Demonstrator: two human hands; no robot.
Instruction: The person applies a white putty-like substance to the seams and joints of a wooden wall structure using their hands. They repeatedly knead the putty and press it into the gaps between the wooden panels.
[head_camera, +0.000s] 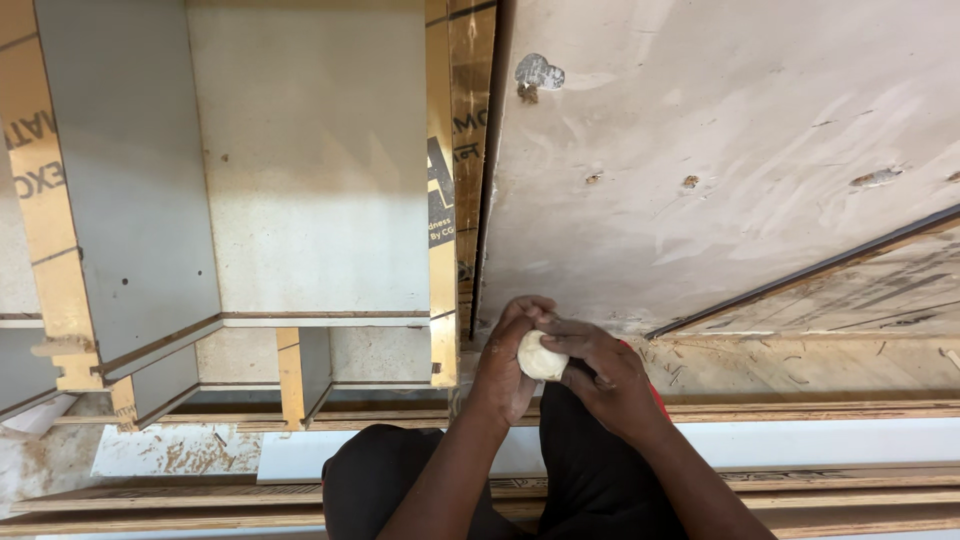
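Observation:
In the head view both my hands meet low in the middle, above my dark-clad knees. Between them sits a small pale lump of putty-like filler (541, 356). My left hand (507, 365) cups it from the left with the fingers curled over its top. My right hand (603, 375) presses against it from the right, thumb and fingers closed around it. Just beyond the hands lies the near edge of a large whitish, smeared board (700, 170).
A grey laminated cabinet carcass (300, 170) with brown raw edges lies at the left. A patch of dried filler (538, 72) marks the board's top. Long plywood strips and a white panel (820, 440) run across the bottom. Wood chips litter the floor at right.

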